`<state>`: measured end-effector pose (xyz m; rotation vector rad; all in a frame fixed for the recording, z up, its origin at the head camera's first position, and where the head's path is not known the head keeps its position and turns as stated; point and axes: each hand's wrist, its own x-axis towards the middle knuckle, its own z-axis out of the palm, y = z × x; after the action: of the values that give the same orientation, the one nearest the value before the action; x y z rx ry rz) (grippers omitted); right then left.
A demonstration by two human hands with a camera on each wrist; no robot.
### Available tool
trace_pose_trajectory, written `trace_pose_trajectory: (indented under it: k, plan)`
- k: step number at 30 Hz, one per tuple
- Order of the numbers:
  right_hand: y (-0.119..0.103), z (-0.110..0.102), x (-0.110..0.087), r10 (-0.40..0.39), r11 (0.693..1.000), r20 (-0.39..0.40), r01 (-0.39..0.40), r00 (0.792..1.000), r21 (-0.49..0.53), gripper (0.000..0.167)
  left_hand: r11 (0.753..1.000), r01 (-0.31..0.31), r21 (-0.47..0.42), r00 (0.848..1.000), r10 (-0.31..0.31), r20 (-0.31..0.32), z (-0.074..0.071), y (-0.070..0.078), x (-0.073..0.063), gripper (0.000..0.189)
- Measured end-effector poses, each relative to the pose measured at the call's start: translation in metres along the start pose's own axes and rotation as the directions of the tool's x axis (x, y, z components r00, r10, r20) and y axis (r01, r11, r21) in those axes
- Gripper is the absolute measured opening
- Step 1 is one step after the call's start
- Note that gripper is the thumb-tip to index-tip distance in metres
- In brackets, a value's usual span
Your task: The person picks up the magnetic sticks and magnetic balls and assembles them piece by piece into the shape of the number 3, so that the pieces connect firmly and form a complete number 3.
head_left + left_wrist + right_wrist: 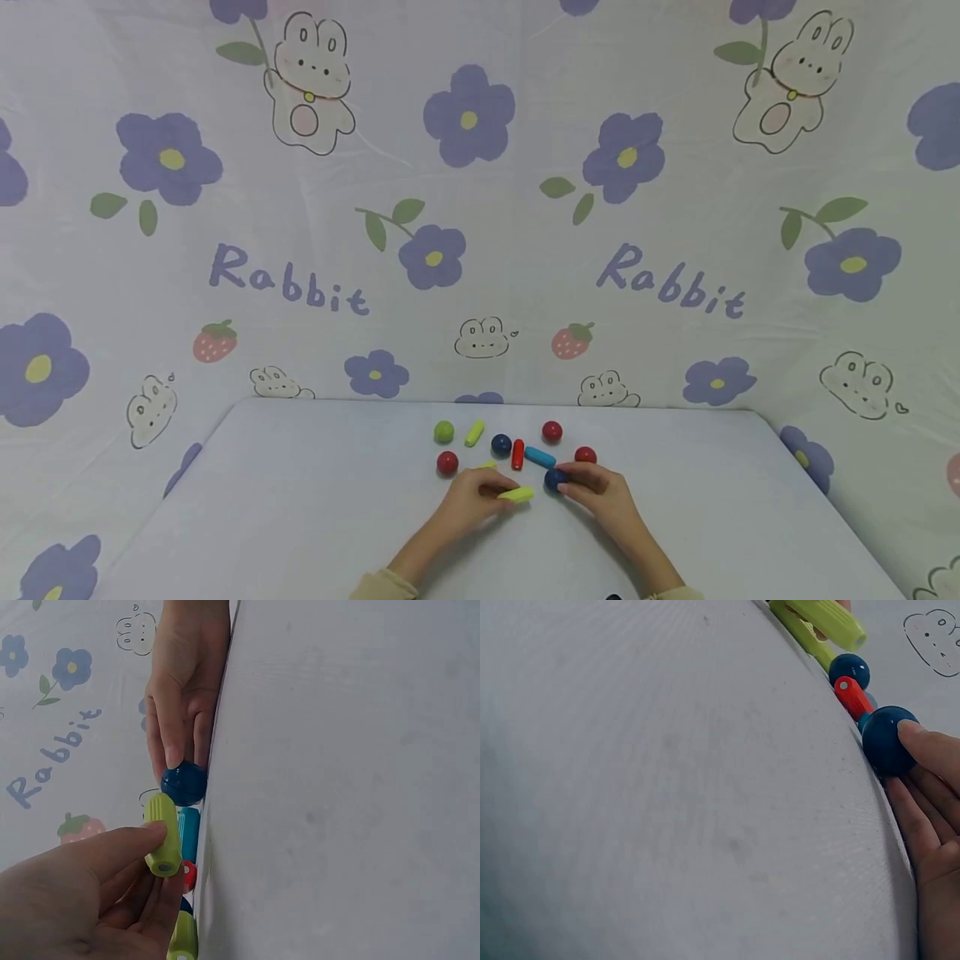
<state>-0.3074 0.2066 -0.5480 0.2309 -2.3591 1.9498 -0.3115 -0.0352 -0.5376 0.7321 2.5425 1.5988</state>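
My left hand (472,497) pinches a yellow-green ribbed rod (165,836) between thumb and fingers, its free end pointing toward the right hand. A dark blue ball (889,742) is held between the thumb and fingers of my right hand (606,493). In the head view the rod and the ball are a short gap apart. Just beyond them lie a light blue rod (540,457), a red rod (518,454) and a second dark blue ball (501,445). Another yellow-green rod (488,465) is partly hidden behind my left hand.
Farther back on the white table (300,483) are a green ball (444,431), a yellow-green rod (474,433) and a red ball (552,431). One red ball (447,463) sits beyond my left hand, another red ball (586,455) beyond my right. A patterned cloth (517,333) hangs behind.
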Motion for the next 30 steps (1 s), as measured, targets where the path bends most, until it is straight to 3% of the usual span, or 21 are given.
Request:
trace_pose_trajectory:
  k: [8,17,30]
  plan:
    - [0.001,0.000,0.001,-0.003,1.000,-0.013,0.003,1.000,-0.012,0.028,0.998,0.036,-0.051,0.997,-0.033,0.069,-0.007,-0.002,-0.007,0.026]
    - [0.001,0.000,0.000,-0.006,1.000,-0.011,0.006,1.000,-0.008,0.028,0.997,-0.019,-0.070,0.992,0.027,0.124,-0.011,-0.005,-0.012,0.026]
    - [0.001,0.001,0.001,-0.001,1.000,-0.017,0.000,1.000,-0.030,0.029,0.996,-0.018,-0.086,0.988,0.031,0.150,-0.012,-0.008,-0.015,0.023]
